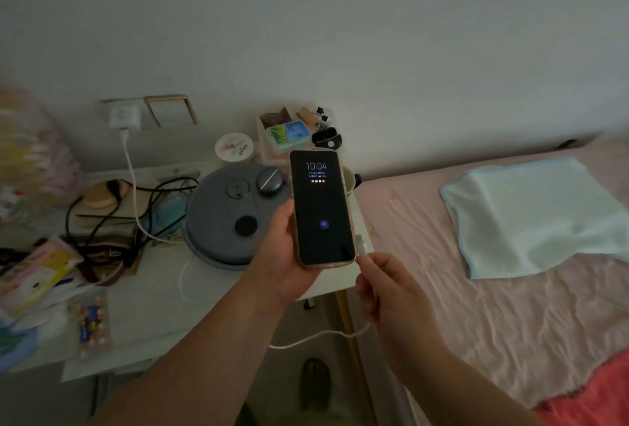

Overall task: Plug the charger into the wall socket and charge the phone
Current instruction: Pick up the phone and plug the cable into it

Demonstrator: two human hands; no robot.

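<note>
My left hand (284,248) holds a phone (323,211) upright, its dark lock screen lit and showing 10:04. My right hand (384,286) pinches the white cable's plug end (361,248) right beside the phone's lower right corner; whether the two touch is unclear. The white cable (131,180) runs from a white charger (124,118) that sits in the wall socket at the left, over the bedside table, and loops below my right hand.
The white bedside table (153,310) carries a round grey appliance (235,214), black cords, a white jar, boxes and packets. A wall switch (172,111) is beside the socket. A bed with a pink sheet (476,323) and a light blue towel (531,218) fills the right.
</note>
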